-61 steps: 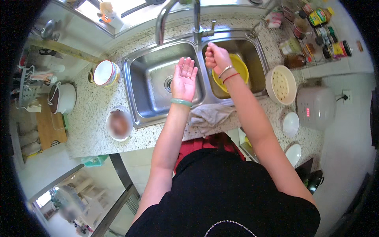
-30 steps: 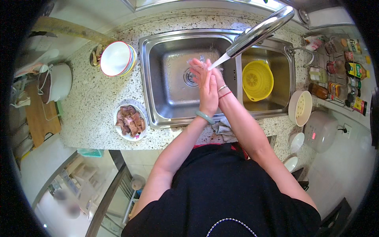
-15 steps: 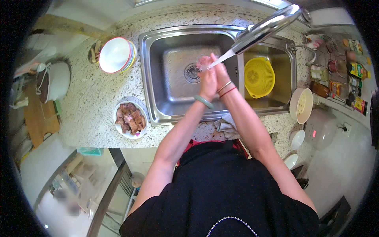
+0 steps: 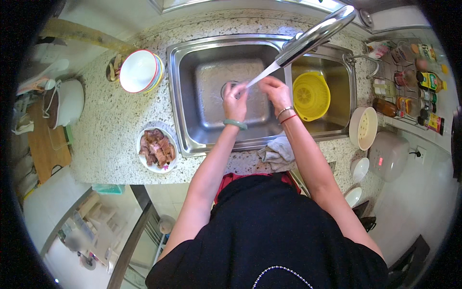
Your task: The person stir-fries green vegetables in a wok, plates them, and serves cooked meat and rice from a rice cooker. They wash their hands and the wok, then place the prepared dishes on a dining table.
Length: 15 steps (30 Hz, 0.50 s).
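Over the large basin of the steel sink [image 4: 179, 115], both my hands are apart and empty. My left hand [image 4: 236, 103], below a green bangle, has its blurred fingers loosely apart, touched by the water stream [image 4: 261, 74]. The stream comes from the chrome faucet [image 4: 315, 37], which reaches in from the upper right. My right hand [image 4: 277, 95], with a silver bangle and a red cord at the wrist, is beside the stream near the basin divider, its fingers loosely bent. Partly hidden behind my left hand is the drain [image 4: 224, 90].
A yellow colander [image 4: 312, 96] sits in the smaller right basin. Left of the sink are stacked bowls [image 4: 138, 71] and a bowl of meat pieces [image 4: 158, 149]. A grey cloth [image 4: 277, 153] lies at the front edge; a cream perforated basket [image 4: 364, 128] stands right, below a rack of bottles.
My hands were pressed together under the stream. They have separated, the left moving left and the right staying near the divider. The view has shifted slightly.
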Each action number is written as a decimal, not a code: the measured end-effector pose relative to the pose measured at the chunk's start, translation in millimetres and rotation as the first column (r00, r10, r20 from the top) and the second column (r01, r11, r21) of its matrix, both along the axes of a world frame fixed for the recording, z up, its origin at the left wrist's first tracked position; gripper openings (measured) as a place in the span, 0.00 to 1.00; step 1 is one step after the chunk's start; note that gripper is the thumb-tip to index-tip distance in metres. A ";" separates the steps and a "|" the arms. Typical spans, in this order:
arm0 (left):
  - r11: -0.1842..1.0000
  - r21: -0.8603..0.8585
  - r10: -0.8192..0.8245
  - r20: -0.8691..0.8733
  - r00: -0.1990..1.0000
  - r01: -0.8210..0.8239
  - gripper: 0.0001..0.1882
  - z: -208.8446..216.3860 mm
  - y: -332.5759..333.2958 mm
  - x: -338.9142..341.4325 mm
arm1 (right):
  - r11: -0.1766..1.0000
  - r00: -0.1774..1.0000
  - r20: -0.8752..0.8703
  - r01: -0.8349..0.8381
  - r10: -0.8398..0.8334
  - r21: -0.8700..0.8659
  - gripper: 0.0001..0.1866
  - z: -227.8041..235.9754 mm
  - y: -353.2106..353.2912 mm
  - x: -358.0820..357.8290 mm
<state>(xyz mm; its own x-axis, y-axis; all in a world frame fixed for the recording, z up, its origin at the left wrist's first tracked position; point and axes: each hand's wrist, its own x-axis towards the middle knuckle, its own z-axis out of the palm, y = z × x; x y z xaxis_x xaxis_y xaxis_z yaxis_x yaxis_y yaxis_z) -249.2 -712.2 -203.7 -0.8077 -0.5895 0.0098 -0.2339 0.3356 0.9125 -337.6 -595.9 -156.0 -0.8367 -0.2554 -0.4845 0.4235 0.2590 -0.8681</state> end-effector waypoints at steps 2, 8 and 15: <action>0.964 0.205 0.171 0.004 0.985 -0.168 0.17 4.3 8.3 -4.8 | 1.000 0.985 0.169 0.026 -0.027 0.010 0.16 12.2 4.0 -8.5; 0.665 0.742 -0.068 0.170 0.983 -0.082 0.30 9.7 -13.3 -2.6 | 0.947 0.946 0.066 0.321 -0.319 -0.025 0.21 32.7 21.4 -35.6; 0.617 0.748 0.086 0.248 0.965 -0.247 0.50 21.0 -0.3 -7.8 | 0.838 0.800 -0.266 0.473 -0.538 -0.273 0.38 43.1 39.7 -132.6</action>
